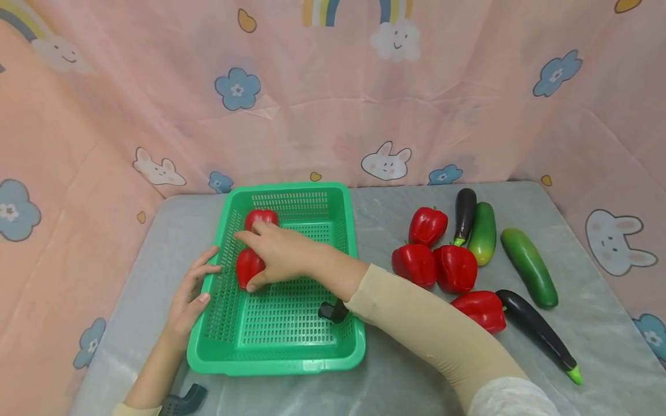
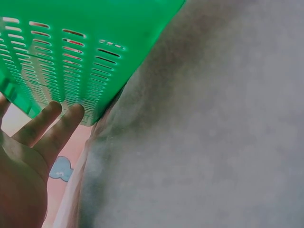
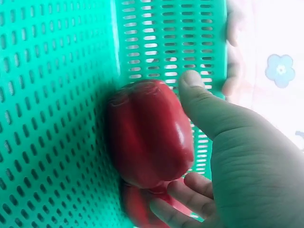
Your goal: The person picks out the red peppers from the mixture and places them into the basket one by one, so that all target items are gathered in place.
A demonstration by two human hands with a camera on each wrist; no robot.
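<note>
Right hand: the bare right hand (image 1: 286, 251) looks let go tbh, thumb and fingers spread loosely around the nearer pepper, not clamped
Nearer pepper: glossy red bell pepper (image 1: 248, 268), sitting inside the basket around 9 o'clock
Other pepper: second shiny red bell pepper (image 1: 262, 217), same basket, about 11 o'clock
Basket: green slotted plastic basket (image 1: 276, 366) on the grey-covered table (image 1: 416, 381)
Left hand: bare left hand (image 1: 188, 297) at the basket's 9 o'clock, fingers loose, fingertips against the outer wall, not clenched
Veg pile: four loose red bell peppers (image 1: 428, 225) off at 3 o'clock, plus two long green cucumbers (image 1: 529, 267) and two dark eggplants (image 1: 538, 332)
</note>
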